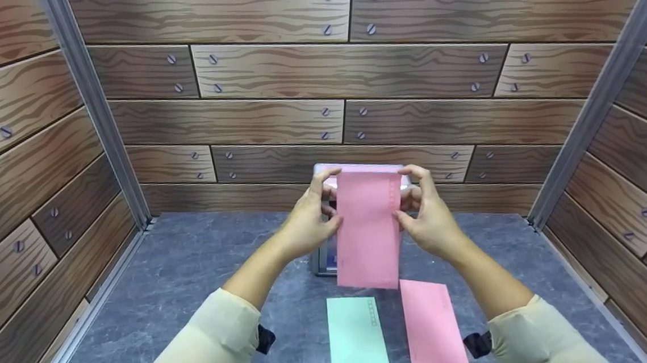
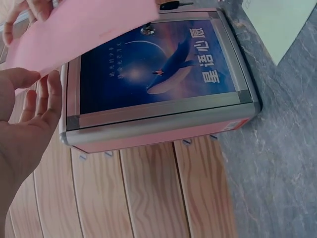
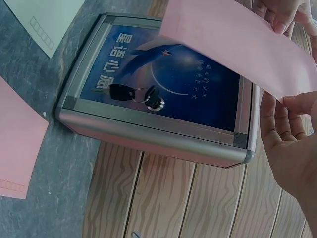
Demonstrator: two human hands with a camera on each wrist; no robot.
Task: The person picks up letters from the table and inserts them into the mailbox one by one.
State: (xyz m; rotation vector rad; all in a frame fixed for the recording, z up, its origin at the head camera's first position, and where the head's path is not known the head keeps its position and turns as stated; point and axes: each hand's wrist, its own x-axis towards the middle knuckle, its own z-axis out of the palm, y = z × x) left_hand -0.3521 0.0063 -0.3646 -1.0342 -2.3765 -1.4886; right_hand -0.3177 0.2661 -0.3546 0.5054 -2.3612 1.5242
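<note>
Both hands hold a pink envelope [image 1: 368, 232] upright by its long edges. My left hand [image 1: 308, 223] pinches its left edge between thumb and fingers, and my right hand [image 1: 432, 222] pinches the right edge likewise. Behind the envelope stands a pink box [image 2: 163, 138] with a silver metal frame, largely hidden in the head view. Its front panel [image 3: 198, 94] shows a whale on a blue starry picture with Chinese characters. A key [image 3: 122, 92] with a black head hangs at the lock [image 3: 155, 104]. The envelope's upper end overlaps the box top in the head view.
On the grey marbled table [image 1: 204, 269] lie a mint green envelope [image 1: 357, 338] and a second pink envelope [image 1: 435, 328], side by side in front of the box. Wood-patterned walls [image 1: 270, 74] with metal corner posts [image 1: 99, 114] enclose the table at the back and sides.
</note>
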